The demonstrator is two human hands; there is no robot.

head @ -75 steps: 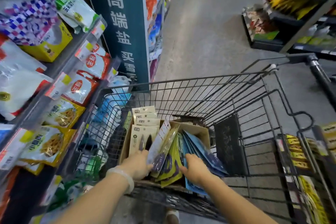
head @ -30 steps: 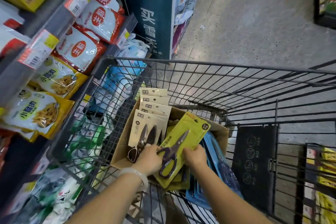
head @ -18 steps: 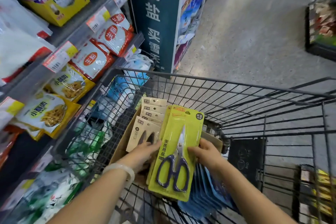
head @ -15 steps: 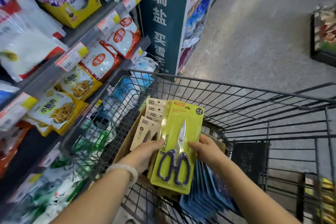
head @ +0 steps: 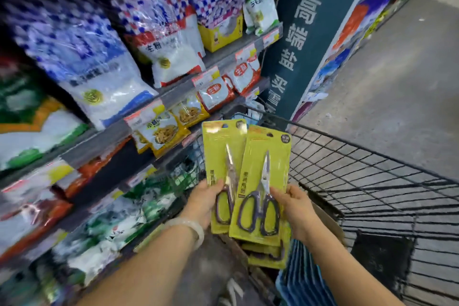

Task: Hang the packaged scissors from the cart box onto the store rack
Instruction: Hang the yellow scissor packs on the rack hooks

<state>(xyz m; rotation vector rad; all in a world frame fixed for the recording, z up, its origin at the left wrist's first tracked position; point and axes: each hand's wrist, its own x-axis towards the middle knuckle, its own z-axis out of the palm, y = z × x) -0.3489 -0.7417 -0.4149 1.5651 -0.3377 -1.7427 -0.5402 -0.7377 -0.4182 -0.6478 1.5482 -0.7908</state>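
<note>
Above the wire cart [head: 372, 181], at its near left corner, both hands hold fanned yellow cards of packaged scissors. Left hand [head: 202, 202] grips the rear scissors pack [head: 218, 156] at its lower left edge, thumb on the front by the handle loops. Right hand [head: 298, 211] grips the front scissors pack [head: 265, 181] at its lower right edge, thumb on the blister near the purple handles; further yellow cards appear to sit behind and below it in the same grasp, exact count cannot be told. Both packs stand roughly upright, hang-holes at the top, tops leaning slightly apart, front card overlapping the rear one.

Cardboard box [head: 327, 218] shows only as a brown edge behind the right wrist; blue packs [head: 305, 271] sit below it in the cart. Shelves [head: 149, 104] of bagged food run along the left, much blurred. No hanging rack or peg is visible in this view.

Handling, judged: cards are thin, stiff-ish board with a clear blister, light overall but bottom-heavy from the metal blades and handles. Glossy faces may slide against each other when stacked, so a fan could slip. Best hold is a pinch low on the card beside the handles, leaving the top slot free to thread onto a peg. Bending the card near the hole risks tearing it.

Step in hand, judged: packs lifted from the box, carry to rack not yet done.
</note>
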